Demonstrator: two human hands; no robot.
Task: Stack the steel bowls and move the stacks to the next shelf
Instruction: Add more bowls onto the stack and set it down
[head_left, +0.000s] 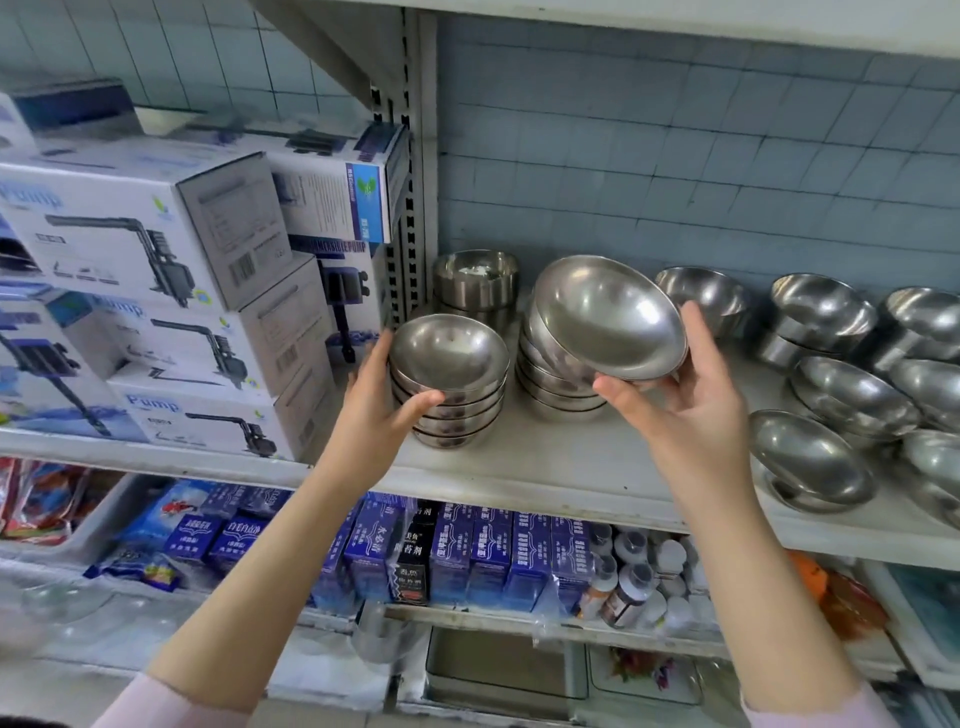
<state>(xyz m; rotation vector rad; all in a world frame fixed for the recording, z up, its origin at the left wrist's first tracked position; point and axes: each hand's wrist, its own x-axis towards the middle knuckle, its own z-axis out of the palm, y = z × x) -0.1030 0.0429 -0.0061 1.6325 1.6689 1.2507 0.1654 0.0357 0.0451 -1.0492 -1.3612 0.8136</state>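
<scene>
A short stack of steel bowls (451, 384) stands on the white shelf (545, 467) left of centre, and my left hand (379, 405) grips its side, thumb across the front. My right hand (685, 395) holds one steel bowl (608, 317) tilted toward me, just above a taller stack (550, 384) behind it. Loose steel bowls (831, 374) lie singly and in small piles along the right of the shelf. A stack of straight-sided steel cups (475, 283) stands at the back left.
Pump boxes (171, 291) fill the neighbouring shelf bay on the left, past a slotted metal upright (410, 208). Below are blue cartons (467, 551) and small bottles (634, 577). A tiled wall closes the back.
</scene>
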